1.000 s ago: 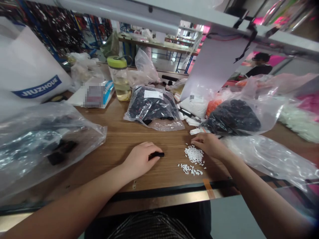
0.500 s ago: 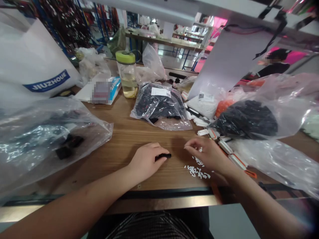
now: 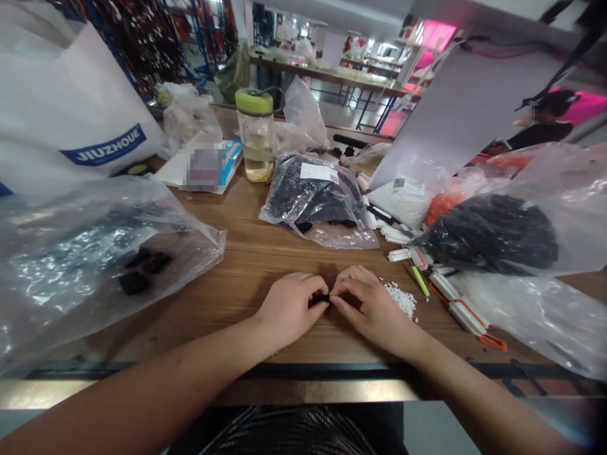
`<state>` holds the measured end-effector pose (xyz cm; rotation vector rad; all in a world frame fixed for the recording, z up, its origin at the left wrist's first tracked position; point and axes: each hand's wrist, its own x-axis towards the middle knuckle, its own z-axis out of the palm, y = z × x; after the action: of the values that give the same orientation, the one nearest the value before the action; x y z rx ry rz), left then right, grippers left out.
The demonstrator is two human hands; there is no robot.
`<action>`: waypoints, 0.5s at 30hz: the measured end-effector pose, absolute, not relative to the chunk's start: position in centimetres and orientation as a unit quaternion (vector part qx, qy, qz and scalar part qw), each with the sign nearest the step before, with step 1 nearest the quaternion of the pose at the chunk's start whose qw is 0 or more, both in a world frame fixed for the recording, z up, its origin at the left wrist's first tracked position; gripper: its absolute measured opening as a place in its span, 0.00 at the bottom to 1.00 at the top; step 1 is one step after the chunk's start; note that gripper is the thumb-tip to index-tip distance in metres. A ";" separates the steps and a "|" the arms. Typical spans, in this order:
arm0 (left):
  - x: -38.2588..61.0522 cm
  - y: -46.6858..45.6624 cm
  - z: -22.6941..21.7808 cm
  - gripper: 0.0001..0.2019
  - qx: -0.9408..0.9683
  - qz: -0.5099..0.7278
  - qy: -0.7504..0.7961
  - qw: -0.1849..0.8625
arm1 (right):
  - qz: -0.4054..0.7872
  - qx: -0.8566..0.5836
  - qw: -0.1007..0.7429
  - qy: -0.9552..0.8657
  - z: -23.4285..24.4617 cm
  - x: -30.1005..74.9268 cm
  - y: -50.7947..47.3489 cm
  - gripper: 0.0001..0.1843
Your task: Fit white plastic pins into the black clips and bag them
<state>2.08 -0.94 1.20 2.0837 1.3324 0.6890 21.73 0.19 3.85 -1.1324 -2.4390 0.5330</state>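
My left hand (image 3: 293,308) is closed around a small black part (image 3: 320,298), low over the wooden tabletop. Most of that part is hidden by my fingers. My right hand (image 3: 366,302) is in a pinch with its fingertips up against the part's right end. Whatever lies between those fingertips is too small to make out. Just right of my right hand is a pile of tiny white pieces (image 3: 401,301). A bright green pen-like tool (image 3: 420,280) rests beyond the pile.
A clear bag of black parts (image 3: 317,196) lies ahead, a green-lidded bottle (image 3: 255,136) behind it. Another clear bag (image 3: 95,265) covers the left side. On the right are a bag of black pieces (image 3: 496,230) and white-and-orange strips (image 3: 467,316). A person (image 3: 540,129) is at back right.
My right hand has moved left from above the white pieces to the black part in my left hand. The pile and the green tool now show more fully.
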 end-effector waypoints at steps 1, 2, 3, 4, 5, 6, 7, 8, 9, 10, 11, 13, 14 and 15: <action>2.1 -0.9 1.2 0.06 0.778 0.258 0.497 0.282 | 0.188 -0.404 0.199 -0.872 3.8 21.7 0.2 0.04; 2.1 -0.9 1.2 0.05 0.779 0.259 0.497 0.281 | 0.185 -0.404 0.198 -0.874 3.8 21.7 0.1 0.05; 2.1 -0.9 1.2 0.05 0.780 0.261 0.496 0.280 | 0.179 -0.403 0.197 -0.876 3.8 21.7 0.1 0.05; 2.1 -0.9 1.2 0.05 0.780 0.260 0.496 0.279 | 0.172 -0.398 0.194 -0.880 3.8 21.7 0.1 0.06; 2.1 -0.9 1.2 0.05 0.781 0.259 0.496 0.278 | 0.163 -0.393 0.188 -0.885 3.9 21.7 0.2 0.06; 2.1 -0.9 1.2 0.05 0.781 0.257 0.497 0.278 | 0.151 -0.388 0.180 -0.891 4.0 21.7 0.2 0.07; 2.1 -0.9 1.2 0.05 0.780 0.255 0.499 0.279 | 0.137 -0.383 0.170 -0.898 4.1 21.7 0.2 0.08; 2.1 -0.9 1.2 0.05 0.779 0.254 0.501 0.280 | 0.122 -0.378 0.158 -0.904 4.3 21.7 0.2 0.09; 2.1 -0.9 1.2 0.06 0.778 0.253 0.502 0.281 | 0.108 -0.372 0.147 -0.910 4.4 21.7 0.2 0.10; 2.1 -0.9 1.2 0.06 0.776 0.253 0.504 0.282 | 0.098 -0.365 0.137 -0.916 4.6 21.6 0.1 0.11; 2.1 -0.9 1.1 0.06 0.775 0.255 0.504 0.283 | 0.092 -0.358 0.130 -0.920 4.7 21.6 0.0 0.12; 2.1 -1.0 1.0 0.06 0.775 0.259 0.502 0.285 | 0.087 -0.346 0.128 -0.926 4.7 21.7 -0.1 0.12; 2.1 -1.0 1.0 0.06 0.775 0.260 0.500 0.285 | 0.086 -0.342 0.133 -0.926 4.7 21.8 -0.2 0.12; 2.1 -1.0 0.9 0.06 0.775 0.262 0.499 0.285 | 0.085 -0.341 0.140 -0.926 4.6 21.9 -0.3 0.12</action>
<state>2.06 -0.97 0.92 2.0719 1.3355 0.7005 21.87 -0.27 4.61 -0.9849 -2.6755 0.2446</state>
